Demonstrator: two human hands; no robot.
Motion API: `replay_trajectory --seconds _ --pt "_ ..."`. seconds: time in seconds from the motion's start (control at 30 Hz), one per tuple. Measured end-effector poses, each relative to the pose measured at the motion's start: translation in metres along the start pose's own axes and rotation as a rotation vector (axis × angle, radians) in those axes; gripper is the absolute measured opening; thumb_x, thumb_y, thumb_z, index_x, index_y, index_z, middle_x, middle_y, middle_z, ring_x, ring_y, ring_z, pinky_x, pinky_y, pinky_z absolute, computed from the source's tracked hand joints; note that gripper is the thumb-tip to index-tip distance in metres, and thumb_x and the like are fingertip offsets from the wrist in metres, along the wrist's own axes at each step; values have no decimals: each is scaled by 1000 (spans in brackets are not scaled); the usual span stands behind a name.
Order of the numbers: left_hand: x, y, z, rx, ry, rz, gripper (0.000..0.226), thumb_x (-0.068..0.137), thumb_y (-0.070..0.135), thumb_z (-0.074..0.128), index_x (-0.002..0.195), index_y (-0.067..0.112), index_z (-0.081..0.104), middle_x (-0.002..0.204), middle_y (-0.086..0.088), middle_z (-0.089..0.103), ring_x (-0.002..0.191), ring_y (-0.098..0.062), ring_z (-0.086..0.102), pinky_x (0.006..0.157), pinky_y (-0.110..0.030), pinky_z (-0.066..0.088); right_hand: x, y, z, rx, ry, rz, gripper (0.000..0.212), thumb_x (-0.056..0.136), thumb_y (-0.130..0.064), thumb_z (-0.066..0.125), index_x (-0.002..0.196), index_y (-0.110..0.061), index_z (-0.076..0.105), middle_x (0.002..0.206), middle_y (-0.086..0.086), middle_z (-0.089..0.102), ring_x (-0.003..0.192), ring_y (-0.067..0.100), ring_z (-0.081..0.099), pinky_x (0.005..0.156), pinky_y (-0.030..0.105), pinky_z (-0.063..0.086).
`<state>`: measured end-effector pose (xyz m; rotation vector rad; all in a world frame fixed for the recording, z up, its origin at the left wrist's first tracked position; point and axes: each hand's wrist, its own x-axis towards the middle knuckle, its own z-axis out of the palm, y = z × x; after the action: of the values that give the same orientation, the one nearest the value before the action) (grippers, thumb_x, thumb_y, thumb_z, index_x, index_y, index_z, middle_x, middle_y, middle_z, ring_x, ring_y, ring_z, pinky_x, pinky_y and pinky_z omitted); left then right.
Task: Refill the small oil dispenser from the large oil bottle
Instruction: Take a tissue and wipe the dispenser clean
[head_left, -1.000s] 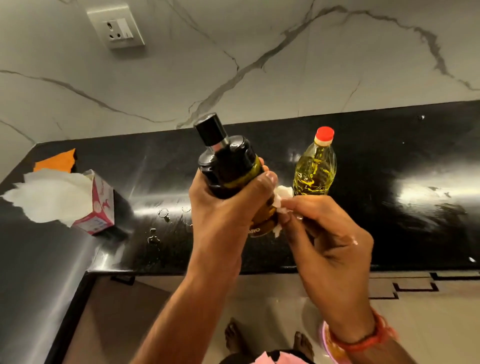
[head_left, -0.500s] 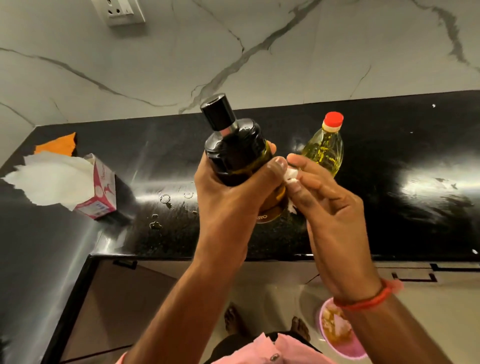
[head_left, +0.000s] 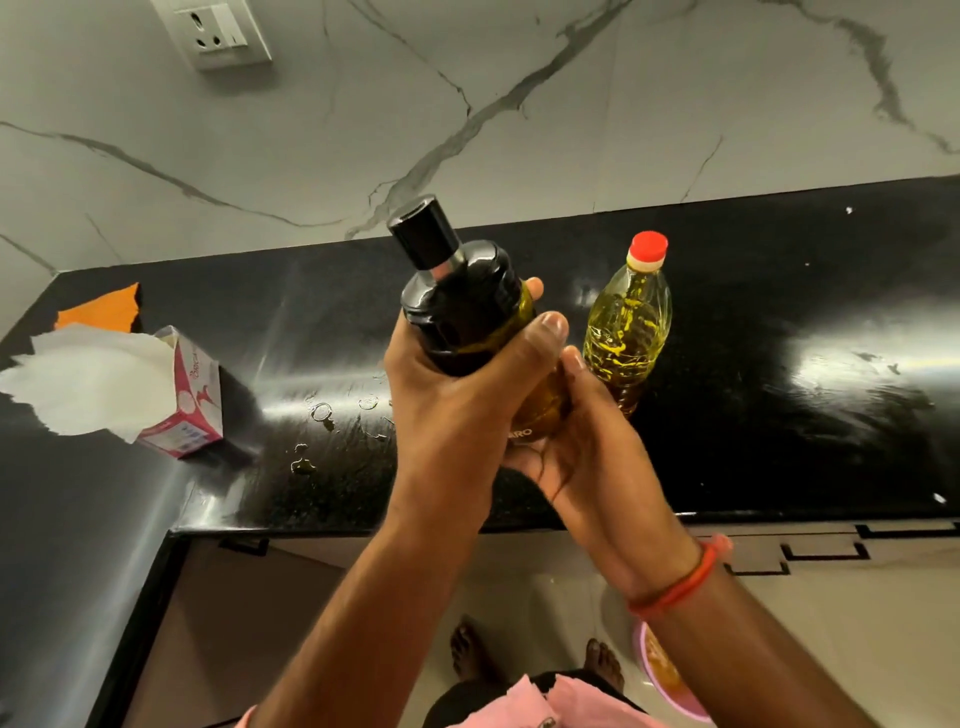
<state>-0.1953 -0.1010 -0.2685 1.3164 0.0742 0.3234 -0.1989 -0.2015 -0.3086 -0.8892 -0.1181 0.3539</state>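
I hold the small oil dispenser (head_left: 470, 317) up in front of me, above the front part of the black countertop (head_left: 779, 426), tilted so its black cap leans up and to the left. My left hand (head_left: 457, 395) wraps around its dark upper body, thumb pressed across the front and fingertips curled round the far side. My right hand (head_left: 582, 441) cups the amber lower part from beneath and the right, fingers close together against the glass; whether anything sits between them and the bottle I cannot tell. A red thread band (head_left: 680, 587) circles my right wrist.

The large oil bottle (head_left: 628, 332) stands upright on the counter just behind my right hand, its red cap on and yellow oil visible through the clear plastic.

The countertop is polished black stone, turning an L-shaped corner at the left and throwing back bright glare at the right. A few small wet rings and droplets (head_left: 322, 415) lie on it left of my hands. Farther left sits a pink and white tissue box (head_left: 187, 400) on its side with white paper (head_left: 88, 379) spilling out, and an orange scrap (head_left: 104, 312) behind it. The wall (head_left: 519, 104) is white marble with grey veins, carrying 1 socket plate (head_left: 213, 31) at top left. Below the counter edge, pale floor, my 2 bare feet (head_left: 535, 660) and a pink bowl (head_left: 670, 680) show.
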Motion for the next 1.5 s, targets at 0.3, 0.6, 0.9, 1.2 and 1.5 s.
replay_trajectory --seconds 0.3,0.6,0.9,1.2,1.5 --pt "1 -20 -2 198 -92 72 45 76 3 86 110 1 56 95 -15 67 84 -17 68 76 -27 57 14 10 1 -41 254 107 42 108 -36 44 89 -24 79 90 3 78 81 14 73 62 30 56" --pt "5 -32 -3 292 106 166 46 78 10 87 111 7 55 87 1 63 77 -13 66 73 -35 59 5 21 -4 -31 245 160 42 110 -32 41 95 -10 73 71 -2 73 67 7 72 60 24 57" --pt "-3 -44 -2 186 125 104 43 76 6 87 105 5 57 86 -7 65 75 -11 65 71 -25 56 7 24 5 404 312 237 45 107 -38 45 107 -11 81 117 12 76 109 19 74 96 33 52" --pt "3 -38 -10 160 61 1 45 77 15 87 108 5 56 88 -16 66 78 -22 66 73 -38 59 3 33 -1 331 298 229 26 92 -33 63 95 -15 82 100 20 57 83 18 61 72 26 61" --pt "36 -15 -59 275 -614 -34 63 68 9 85 127 14 63 128 -12 66 116 -29 64 99 -41 55 12 14 -28 75 230 315 48 83 -46 68 105 -3 70 72 8 70 65 13 71 65 24 63"
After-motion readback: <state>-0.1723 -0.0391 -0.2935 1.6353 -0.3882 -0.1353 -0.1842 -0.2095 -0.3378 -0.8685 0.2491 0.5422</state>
